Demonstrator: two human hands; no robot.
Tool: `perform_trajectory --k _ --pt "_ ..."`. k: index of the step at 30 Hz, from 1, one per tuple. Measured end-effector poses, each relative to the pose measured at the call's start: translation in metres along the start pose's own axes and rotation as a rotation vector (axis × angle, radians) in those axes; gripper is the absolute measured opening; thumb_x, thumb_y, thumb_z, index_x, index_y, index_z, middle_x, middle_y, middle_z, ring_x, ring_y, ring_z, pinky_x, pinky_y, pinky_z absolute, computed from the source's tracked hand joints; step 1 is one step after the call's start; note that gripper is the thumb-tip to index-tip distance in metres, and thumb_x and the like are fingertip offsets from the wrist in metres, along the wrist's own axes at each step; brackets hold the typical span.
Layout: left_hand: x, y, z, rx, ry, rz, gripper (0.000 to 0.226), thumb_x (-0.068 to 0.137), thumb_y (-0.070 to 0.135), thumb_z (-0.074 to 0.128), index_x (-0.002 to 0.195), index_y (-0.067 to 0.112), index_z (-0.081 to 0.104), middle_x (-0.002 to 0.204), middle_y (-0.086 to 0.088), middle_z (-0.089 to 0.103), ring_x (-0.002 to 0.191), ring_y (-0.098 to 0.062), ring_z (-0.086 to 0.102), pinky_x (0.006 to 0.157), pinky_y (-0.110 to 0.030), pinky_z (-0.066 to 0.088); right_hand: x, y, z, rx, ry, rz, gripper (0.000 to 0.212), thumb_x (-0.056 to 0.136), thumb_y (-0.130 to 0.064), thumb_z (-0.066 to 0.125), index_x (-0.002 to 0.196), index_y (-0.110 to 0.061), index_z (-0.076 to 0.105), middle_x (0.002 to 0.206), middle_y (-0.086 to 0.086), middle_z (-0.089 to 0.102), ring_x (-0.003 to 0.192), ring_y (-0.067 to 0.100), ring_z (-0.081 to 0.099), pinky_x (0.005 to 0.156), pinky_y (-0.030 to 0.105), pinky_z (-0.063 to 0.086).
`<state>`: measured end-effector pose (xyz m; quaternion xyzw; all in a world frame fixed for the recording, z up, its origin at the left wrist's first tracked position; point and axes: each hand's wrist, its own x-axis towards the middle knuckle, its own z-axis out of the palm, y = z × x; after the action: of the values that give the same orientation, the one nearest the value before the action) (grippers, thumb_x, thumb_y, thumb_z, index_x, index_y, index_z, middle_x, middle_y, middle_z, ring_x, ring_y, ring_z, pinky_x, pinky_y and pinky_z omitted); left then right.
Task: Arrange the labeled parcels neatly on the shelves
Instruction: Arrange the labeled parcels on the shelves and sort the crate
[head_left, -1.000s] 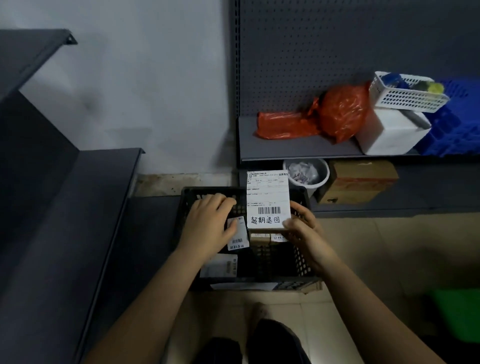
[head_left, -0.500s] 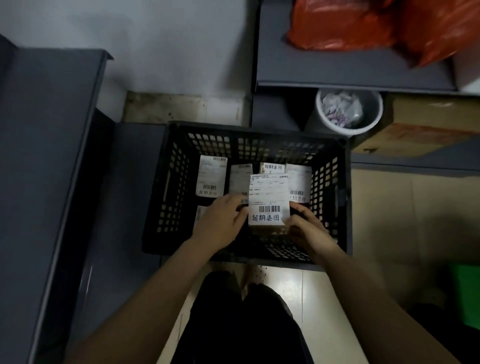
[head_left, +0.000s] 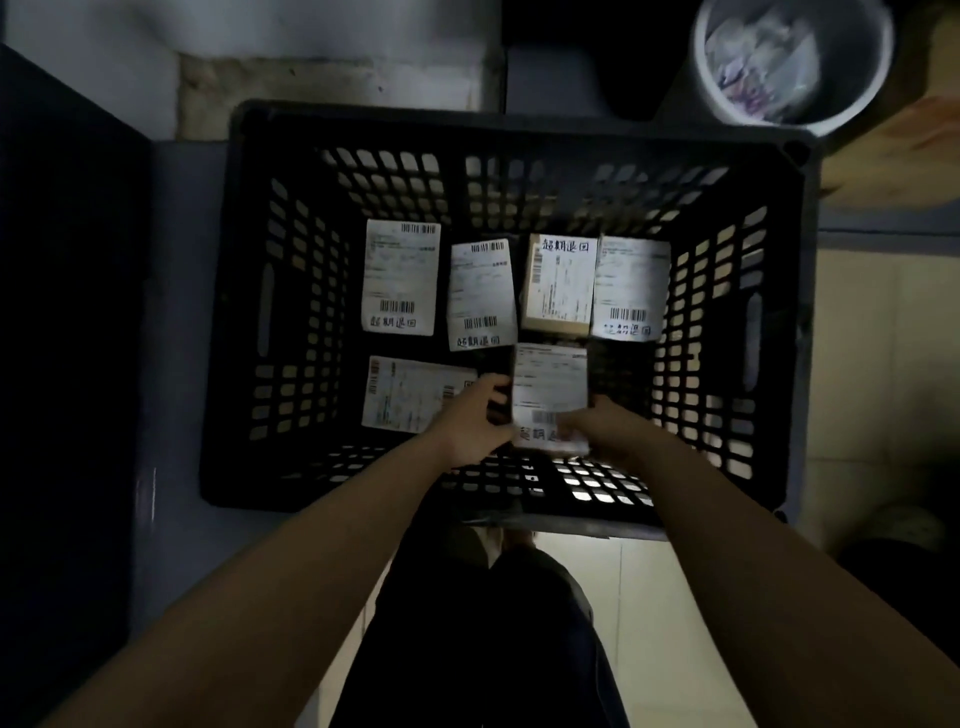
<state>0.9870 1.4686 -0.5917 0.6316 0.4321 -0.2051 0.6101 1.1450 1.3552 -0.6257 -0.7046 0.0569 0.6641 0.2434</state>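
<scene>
A black slatted crate (head_left: 249, 312) fills the middle of the view, seen from above. Several parcels with white barcode labels lie on its floor, among them a tall one (head_left: 399, 278) at the far left and a brown box (head_left: 558, 283) further right. Both hands are low inside the crate on one labeled parcel (head_left: 549, 387). My left hand (head_left: 475, 421) grips its left edge. My right hand (head_left: 605, 428) holds its lower right corner, covering part of the label.
A dark grey shelf (head_left: 78, 312) runs along the left. A white bucket (head_left: 792, 62) with crumpled paper stands at the upper right beside a brown carton (head_left: 893, 156). Pale tiled floor (head_left: 857, 389) lies right of the crate. My legs show below.
My view tilted down until it looks straight into the crate. Both hands lowered the held parcel from above the rim to near the crate floor.
</scene>
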Motion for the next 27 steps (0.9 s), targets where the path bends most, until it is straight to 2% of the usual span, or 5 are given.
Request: perform_trajectory --k 3,12,18,23,27 --pt "0.011 0.0 0.002 0.103 -0.076 0.014 0.064 0.089 0.014 0.068 0.143 0.011 0.035 0.132 -0.006 0.051 0.115 -0.017 0.054 0.094 -0.024 0.044 0.013 0.003 0.0 -0.035 0.012 -0.003 0.038 0.085 0.005 0.066 0.122 -0.001 0.057 0.117 0.015 0.065 0.093 0.022 0.065 0.062 0.022 0.054" --pt "0.027 0.0 0.013 0.203 -0.118 0.073 0.058 0.091 0.018 0.064 0.143 0.015 0.039 0.138 -0.004 0.052 0.125 -0.018 0.05 0.105 -0.031 0.04 0.035 0.01 -0.007 -0.318 0.199 0.023 0.071 0.077 -0.024 0.081 0.134 0.0 0.048 0.129 0.015 0.06 0.113 0.031 0.06 0.086 0.035 0.051" --pt "0.04 -0.004 0.015 0.252 -0.085 0.051 0.058 0.092 0.014 0.063 0.144 0.015 0.037 0.14 -0.004 0.05 0.129 -0.02 0.047 0.1 -0.024 0.035 0.045 0.008 -0.002 -0.393 0.156 -0.029 0.045 0.089 -0.01 0.067 0.131 -0.001 0.055 0.123 0.019 0.063 0.094 0.026 0.06 0.054 0.025 0.045" --pt "0.052 -0.009 0.02 0.326 -0.116 0.027 0.055 0.091 0.018 0.063 0.141 0.014 0.04 0.13 -0.006 0.057 0.118 -0.021 0.054 0.091 -0.025 0.04 0.05 0.008 -0.002 -0.521 0.179 -0.094 0.042 0.09 -0.012 0.065 0.13 -0.002 0.058 0.129 0.017 0.062 0.115 0.03 0.06 0.095 0.035 0.05" --pt "0.059 -0.009 0.023 0.415 -0.052 -0.029 0.048 0.093 0.02 0.059 0.137 0.01 0.043 0.123 -0.009 0.058 0.112 -0.023 0.056 0.087 -0.027 0.044 0.046 0.006 -0.007 -0.58 0.17 -0.136 0.044 0.089 -0.02 0.068 0.129 -0.005 0.06 0.126 0.016 0.064 0.113 0.029 0.061 0.091 0.032 0.05"
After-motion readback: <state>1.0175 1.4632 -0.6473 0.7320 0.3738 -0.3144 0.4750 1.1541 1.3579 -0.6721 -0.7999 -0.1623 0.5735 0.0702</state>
